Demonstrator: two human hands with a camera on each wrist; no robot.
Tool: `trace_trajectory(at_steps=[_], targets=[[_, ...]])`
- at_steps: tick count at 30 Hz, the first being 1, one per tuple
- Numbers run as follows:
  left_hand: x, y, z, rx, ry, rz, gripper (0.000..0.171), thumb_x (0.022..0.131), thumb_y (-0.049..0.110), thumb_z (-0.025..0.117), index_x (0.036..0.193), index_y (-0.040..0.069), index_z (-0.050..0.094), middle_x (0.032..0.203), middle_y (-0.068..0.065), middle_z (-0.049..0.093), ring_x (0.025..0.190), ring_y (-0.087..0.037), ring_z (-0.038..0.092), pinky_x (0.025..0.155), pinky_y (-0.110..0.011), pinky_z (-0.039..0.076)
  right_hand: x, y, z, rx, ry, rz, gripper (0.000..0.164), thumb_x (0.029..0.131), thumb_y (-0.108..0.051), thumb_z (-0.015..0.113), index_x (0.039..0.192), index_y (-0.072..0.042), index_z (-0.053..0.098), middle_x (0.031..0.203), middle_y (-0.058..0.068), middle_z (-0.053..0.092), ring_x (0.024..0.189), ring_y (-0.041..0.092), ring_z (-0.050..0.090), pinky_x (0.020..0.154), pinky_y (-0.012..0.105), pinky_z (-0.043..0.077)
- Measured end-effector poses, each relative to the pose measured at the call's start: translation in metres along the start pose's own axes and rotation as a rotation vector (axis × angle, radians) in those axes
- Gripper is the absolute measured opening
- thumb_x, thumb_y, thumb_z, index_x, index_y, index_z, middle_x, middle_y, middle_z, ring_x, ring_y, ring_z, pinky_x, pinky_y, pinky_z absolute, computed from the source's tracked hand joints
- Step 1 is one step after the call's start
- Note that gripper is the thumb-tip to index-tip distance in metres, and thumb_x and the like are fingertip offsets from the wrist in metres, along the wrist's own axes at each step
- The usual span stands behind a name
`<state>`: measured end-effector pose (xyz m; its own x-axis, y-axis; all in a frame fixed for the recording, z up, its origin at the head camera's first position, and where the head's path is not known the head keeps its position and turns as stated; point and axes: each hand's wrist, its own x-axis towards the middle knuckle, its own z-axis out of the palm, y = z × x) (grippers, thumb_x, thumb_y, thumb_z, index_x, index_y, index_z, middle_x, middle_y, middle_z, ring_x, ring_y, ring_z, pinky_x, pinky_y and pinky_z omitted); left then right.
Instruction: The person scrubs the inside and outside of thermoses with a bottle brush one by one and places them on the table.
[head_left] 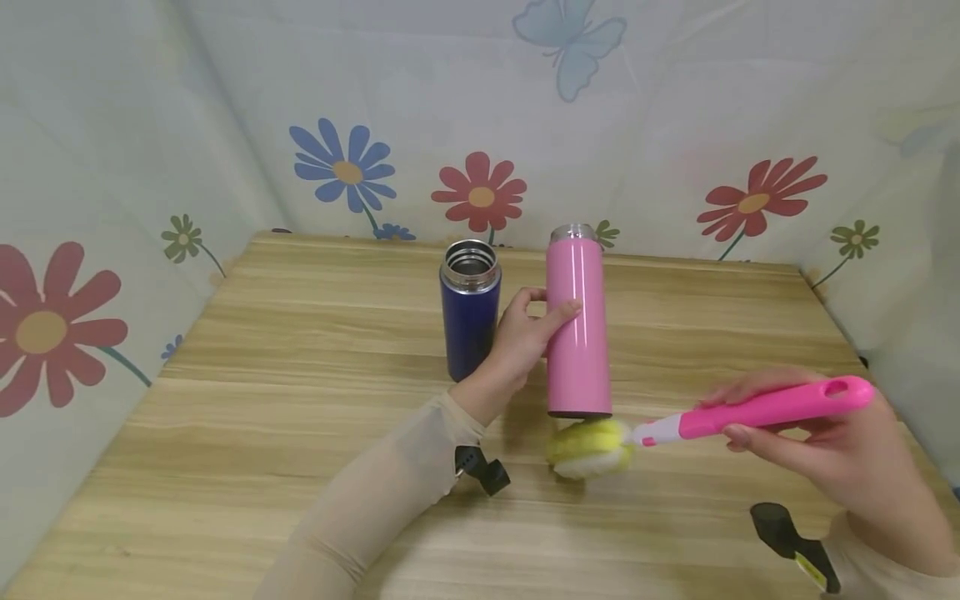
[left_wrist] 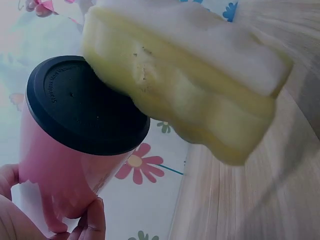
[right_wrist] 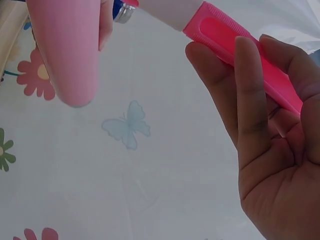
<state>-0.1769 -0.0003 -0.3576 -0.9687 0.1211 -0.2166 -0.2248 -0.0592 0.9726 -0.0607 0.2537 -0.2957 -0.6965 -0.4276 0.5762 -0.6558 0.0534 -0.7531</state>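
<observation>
Brush [head_left: 708, 422] held by right hand [head_left: 847, 458], sponge [head_left: 590, 448] blurred, pink bottle [head_left: 585, 343] gripped by left hand [head_left: 517, 343], left-side blue bottle [head_left: 468, 321] partly covered

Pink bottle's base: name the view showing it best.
Left wrist view: the base shows its round black face close up, partly behind the sponge. The head view shows only a thin dark edge; the right wrist view lacks it.
</observation>
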Motion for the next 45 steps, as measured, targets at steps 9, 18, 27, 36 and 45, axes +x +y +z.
trace_trajectory(at_steps=[9, 18, 27, 36, 45], targets=[[0.001, 0.001, 0.0, 0.025, 0.016, -0.006, 0.057, 0.085, 0.042, 0.07, 0.129, 0.015, 0.045, 0.113, -0.013, 0.062, 0.091, -0.023, 0.067, 0.075, -0.036, 0.058, -0.009, -0.009, -0.013, 0.111, 0.061, 0.035, 0.032, 0.067, 0.031, 0.064, 0.097, 0.019, 0.063, 0.1, 0.017, 0.073, 0.096, 0.019, 0.07, 0.071, 0.02, 0.058], [0.004, -0.003, 0.0, 0.02, 0.035, -0.002, 0.057, 0.085, 0.041, 0.07, 0.129, 0.014, 0.045, 0.113, -0.015, 0.062, 0.091, -0.024, 0.067, 0.075, -0.036, 0.058, -0.004, -0.01, -0.02, 0.318, -0.002, -0.046, 0.026, 0.077, 0.028, 0.057, 0.102, 0.024, 0.056, 0.107, 0.023, 0.07, 0.102, 0.027, 0.069, 0.069, 0.028, 0.059], [0.005, -0.002, -0.001, 0.028, 0.036, -0.009, 0.061, 0.086, 0.043, 0.069, 0.131, 0.014, 0.043, 0.115, -0.014, 0.061, 0.093, -0.024, 0.066, 0.078, -0.036, 0.058, 0.002, -0.015, -0.023, 0.223, 0.004, 0.006, 0.028, 0.074, 0.029, 0.059, 0.101, 0.022, 0.057, 0.106, 0.02, 0.071, 0.099, 0.024, 0.07, 0.072, 0.027, 0.058], [0.007, -0.004, 0.001, 0.024, 0.033, -0.003, 0.06, 0.085, 0.042, 0.07, 0.131, 0.013, 0.044, 0.114, -0.015, 0.062, 0.092, -0.025, 0.067, 0.076, -0.036, 0.058, 0.011, -0.02, -0.015, 0.146, -0.006, -0.054, 0.026, 0.072, 0.026, 0.064, 0.097, 0.02, 0.061, 0.102, 0.02, 0.072, 0.098, 0.023, 0.07, 0.087, 0.021, 0.055], [0.004, -0.003, 0.003, 0.022, 0.029, 0.001, 0.06, 0.085, 0.042, 0.07, 0.131, 0.013, 0.043, 0.115, -0.015, 0.061, 0.092, -0.025, 0.066, 0.076, -0.036, 0.058, 0.017, -0.021, 0.002, 0.22, -0.009, -0.097, 0.03, 0.067, 0.029, 0.065, 0.096, 0.02, 0.064, 0.102, 0.023, 0.071, 0.095, 0.026, 0.07, 0.079, 0.021, 0.056]])
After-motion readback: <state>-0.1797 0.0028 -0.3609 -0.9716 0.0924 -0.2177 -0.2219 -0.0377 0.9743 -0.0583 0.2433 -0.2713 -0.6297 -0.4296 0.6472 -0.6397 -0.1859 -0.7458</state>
